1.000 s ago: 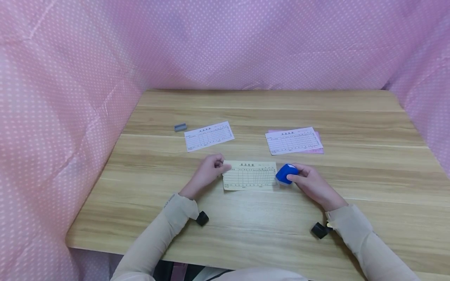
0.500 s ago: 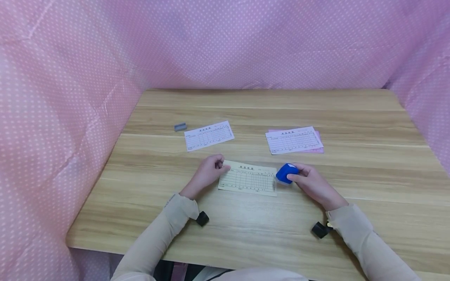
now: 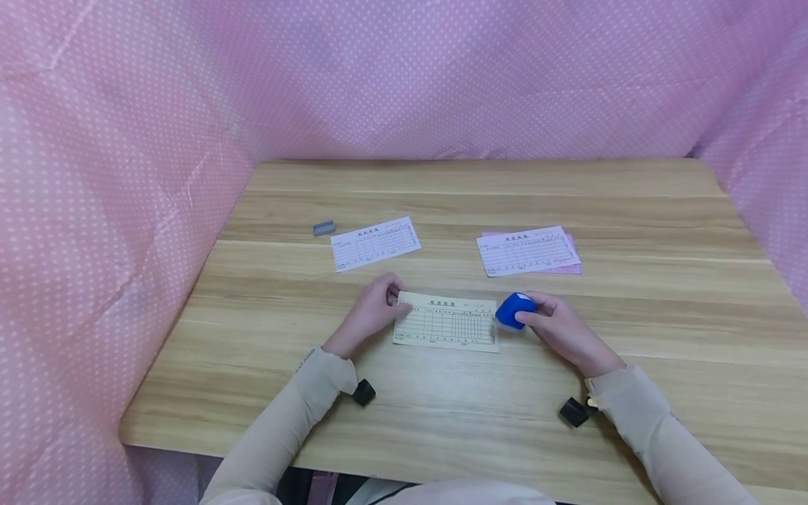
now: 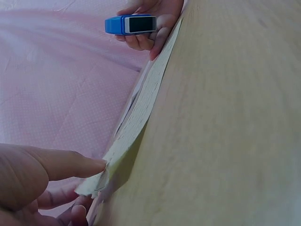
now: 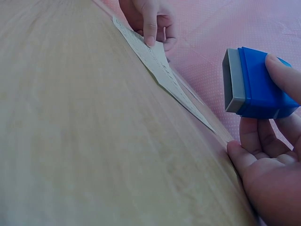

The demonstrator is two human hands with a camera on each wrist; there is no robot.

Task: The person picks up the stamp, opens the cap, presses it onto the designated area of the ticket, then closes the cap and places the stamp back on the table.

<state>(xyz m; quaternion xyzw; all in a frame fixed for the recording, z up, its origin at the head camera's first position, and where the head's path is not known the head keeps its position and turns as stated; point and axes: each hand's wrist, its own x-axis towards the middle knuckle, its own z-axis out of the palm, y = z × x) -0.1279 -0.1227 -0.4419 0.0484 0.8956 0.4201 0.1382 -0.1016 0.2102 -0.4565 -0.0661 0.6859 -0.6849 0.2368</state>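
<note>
In the head view, a pale yellow printed form slip (image 3: 445,330) lies across the middle, in front of the person. My left hand (image 3: 369,312) pinches its left end, thumb on top and fingers underneath; the left wrist view shows that end of the slip (image 4: 127,132) raised off the wood. At the slip's right end, my right hand (image 3: 562,333) holds a blue stamp (image 3: 514,311) between thumb and fingers. Seen from the right wrist, the stamp (image 5: 263,84) is tipped on its side, its grey frame facing left, toward the slip.
Farther back on the wooden table (image 3: 631,315) lie a white form (image 3: 375,244) at left and another white form (image 3: 527,251) at right, over a pink sheet (image 3: 573,269). A small grey rectangular piece (image 3: 324,228) sits by the left one. Pink dotted cloth (image 3: 442,84) surrounds the table.
The yellow slip has shifted, its near edge swinging toward the person, and it is slightly slanted now. My left hand keeps its pinch; the right hand with the stamp has stayed put.
</note>
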